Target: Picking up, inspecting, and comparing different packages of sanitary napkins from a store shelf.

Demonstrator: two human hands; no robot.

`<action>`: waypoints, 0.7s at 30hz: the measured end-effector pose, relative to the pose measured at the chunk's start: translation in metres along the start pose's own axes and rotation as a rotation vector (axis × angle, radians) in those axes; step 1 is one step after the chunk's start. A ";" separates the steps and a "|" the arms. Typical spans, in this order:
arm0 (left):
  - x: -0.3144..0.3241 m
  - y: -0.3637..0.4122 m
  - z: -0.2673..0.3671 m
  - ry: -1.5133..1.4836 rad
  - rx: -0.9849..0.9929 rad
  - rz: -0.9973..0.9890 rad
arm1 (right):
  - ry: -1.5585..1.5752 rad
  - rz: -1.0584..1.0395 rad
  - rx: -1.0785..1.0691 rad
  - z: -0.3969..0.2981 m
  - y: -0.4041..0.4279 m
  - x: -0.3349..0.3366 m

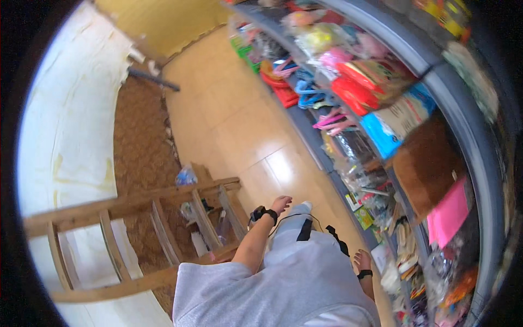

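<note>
My left hand (pixel 282 204) hangs in the air over the floor, with nothing visible in it and its fingers loosely spread. A black strap with a small device (pixel 259 213) sits on that wrist. The wooden ladder (pixel 203 220) leaning at the left is the thing nearest to that arm. Lower right, my right hand (pixel 362 260) hangs beside my body, its fingers apart and holding nothing that I can see. It is close to the lower shelf of the grey shelving (pixel 298 122); whether it touches anything there I cannot tell. A black band (pixel 365 274) circles the right wrist.
Plastic-wrapped goods crowd the shelves: red packets (pixel 355 88), a blue-and-beige packet (pixel 398 120), blue looped items (pixel 310 90) and a pink sheet (pixel 448 214). Tan floor tiles (pixel 220 94) run between shelving and wall. A dark bar (pixel 153 78) juts out from the left over the floor.
</note>
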State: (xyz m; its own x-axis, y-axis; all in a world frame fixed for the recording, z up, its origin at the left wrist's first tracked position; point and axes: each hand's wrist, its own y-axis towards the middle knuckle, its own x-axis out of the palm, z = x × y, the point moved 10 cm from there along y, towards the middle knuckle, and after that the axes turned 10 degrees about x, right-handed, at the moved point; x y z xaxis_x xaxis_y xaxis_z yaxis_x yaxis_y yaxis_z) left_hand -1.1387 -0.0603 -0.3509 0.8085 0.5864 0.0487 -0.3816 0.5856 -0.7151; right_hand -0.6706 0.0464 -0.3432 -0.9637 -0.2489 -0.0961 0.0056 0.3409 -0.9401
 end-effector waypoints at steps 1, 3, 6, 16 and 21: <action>-0.006 -0.002 0.000 -0.009 0.004 0.019 | -0.034 -0.022 -0.003 -0.020 0.006 0.010; -0.021 -0.007 0.000 -0.014 0.027 0.101 | -0.088 -0.059 -0.004 -0.053 0.015 0.029; -0.039 -0.022 -0.010 -0.037 0.069 0.183 | -0.225 -0.183 -0.144 -0.095 0.031 0.051; -0.005 -0.123 -0.124 -0.379 -0.021 0.478 | -0.456 -0.236 -0.076 -0.113 0.021 0.039; 0.020 -0.171 -0.188 -0.452 -0.136 0.520 | -0.519 -0.231 0.019 -0.065 0.072 -0.031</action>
State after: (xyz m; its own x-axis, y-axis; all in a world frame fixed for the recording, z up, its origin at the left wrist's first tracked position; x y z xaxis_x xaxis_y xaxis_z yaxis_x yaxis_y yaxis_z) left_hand -0.9729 -0.2542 -0.3586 0.2594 0.9639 -0.0593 -0.5854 0.1082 -0.8035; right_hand -0.6582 0.1378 -0.3863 -0.6833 -0.7295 -0.0311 -0.1802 0.2099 -0.9610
